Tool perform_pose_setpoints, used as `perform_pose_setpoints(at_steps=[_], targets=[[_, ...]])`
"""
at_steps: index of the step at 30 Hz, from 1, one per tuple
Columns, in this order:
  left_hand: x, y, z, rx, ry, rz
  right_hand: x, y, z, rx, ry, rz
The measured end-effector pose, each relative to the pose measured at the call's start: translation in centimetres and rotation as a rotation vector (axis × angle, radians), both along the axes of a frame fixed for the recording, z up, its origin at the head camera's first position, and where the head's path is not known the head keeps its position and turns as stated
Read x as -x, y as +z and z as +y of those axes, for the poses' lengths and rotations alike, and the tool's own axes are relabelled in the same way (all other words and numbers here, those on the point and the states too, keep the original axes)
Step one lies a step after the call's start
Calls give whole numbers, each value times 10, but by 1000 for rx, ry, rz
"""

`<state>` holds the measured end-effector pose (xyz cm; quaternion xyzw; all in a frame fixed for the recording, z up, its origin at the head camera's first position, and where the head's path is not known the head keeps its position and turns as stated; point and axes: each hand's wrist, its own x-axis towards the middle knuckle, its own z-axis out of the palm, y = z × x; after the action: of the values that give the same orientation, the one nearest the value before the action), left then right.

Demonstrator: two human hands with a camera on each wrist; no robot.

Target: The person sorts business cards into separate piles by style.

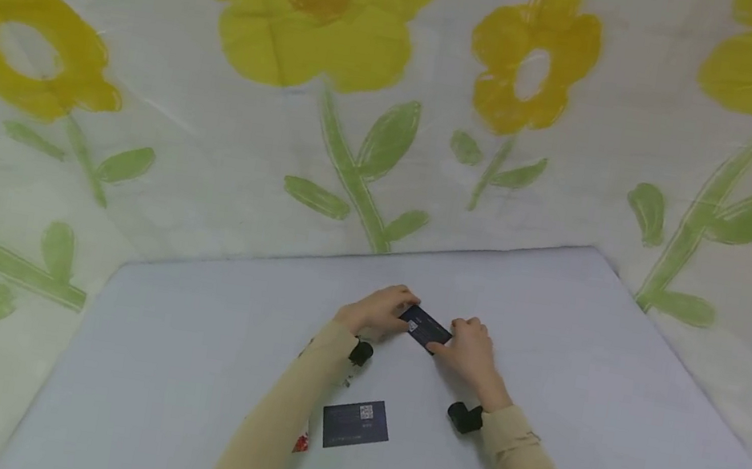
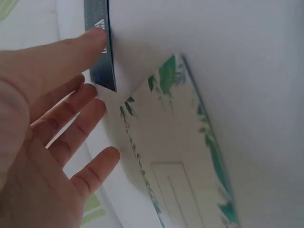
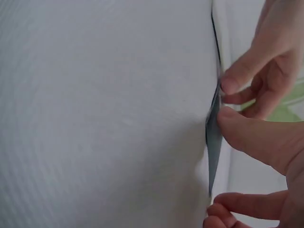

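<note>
A dark blue card (image 1: 426, 329) with a small white square code is between both hands over the back middle of the table. My left hand (image 1: 379, 310) pinches its left end; in the left wrist view the thumb presses the card's printed face (image 2: 100, 71), with the other fingers spread behind. My right hand (image 1: 471, 352) holds the opposite end, thumb on the near edge. From the right wrist, the card (image 3: 214, 147) appears almost edge-on, both thumbs against it. Beneath the left hand lies a white card with green leaves (image 2: 166, 128), mostly hidden by the arm from above.
Another dark blue card (image 1: 355, 426) with a code lies flat on the white table (image 1: 181, 367), nearer to me. Beside it, a card with red print (image 1: 302, 442) peeks out from under the left sleeve. A flower-painted sheet (image 1: 212, 161) rises behind the table's back edge.
</note>
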<state>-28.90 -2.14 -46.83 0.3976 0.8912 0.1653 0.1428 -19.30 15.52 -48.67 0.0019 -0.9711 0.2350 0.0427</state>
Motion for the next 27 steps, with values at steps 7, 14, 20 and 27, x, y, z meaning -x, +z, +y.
perform_pose_setpoints(at_steps=[7,14,20,27], targets=[[2,3,2,45,-23,15,-1,3,-7,15,7,45],[0,9,1,57,-16,23,2,11,-9,57,24,26],[-1,9,-1,0,25,-18,3,10,-6,192,35,4],[-4,4,-2,-247,84,-93,5,5,-6,393,59,20]])
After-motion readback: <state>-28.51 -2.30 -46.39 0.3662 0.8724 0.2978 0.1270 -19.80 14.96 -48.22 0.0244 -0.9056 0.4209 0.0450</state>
